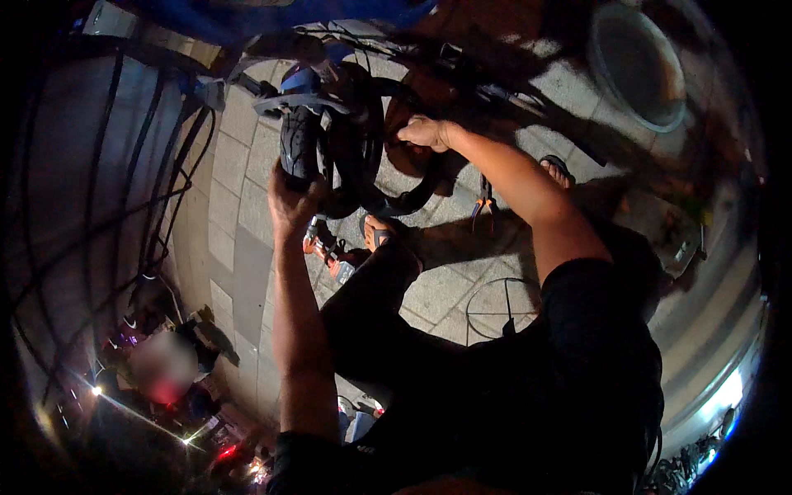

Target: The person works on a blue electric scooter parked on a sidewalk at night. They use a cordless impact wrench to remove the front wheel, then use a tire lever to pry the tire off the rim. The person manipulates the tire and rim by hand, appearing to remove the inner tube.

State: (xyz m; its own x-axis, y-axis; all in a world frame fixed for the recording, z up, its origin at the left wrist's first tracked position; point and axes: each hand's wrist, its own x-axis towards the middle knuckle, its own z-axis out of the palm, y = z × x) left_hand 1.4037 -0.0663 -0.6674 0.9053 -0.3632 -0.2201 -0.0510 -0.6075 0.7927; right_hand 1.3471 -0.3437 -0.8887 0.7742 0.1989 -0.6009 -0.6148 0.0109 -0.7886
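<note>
In the head view, my left hand (293, 198) grips the underside of a small black tyre (294, 144), which has a blue and grey piece (299, 87) over its top. Beside it are dark curved tubes or frame parts (363, 157) of what looks like a vehicle. My right hand (421, 132) reaches in at the right of these parts with fingers curled; what they hold is too dark to make out. A red cordless power tool (338, 266) lies below my left hand, and pliers with orange and dark handles (485, 202) are to the right, near my sandaled feet.
A grey basin (606, 70) stands at the upper right. A thin wire ring (487, 280) is on the paving (235, 190) by my leg. Dark metal bars (99, 165) line the left, with lit clutter at lower left. Blue material (214, 16) spans the top.
</note>
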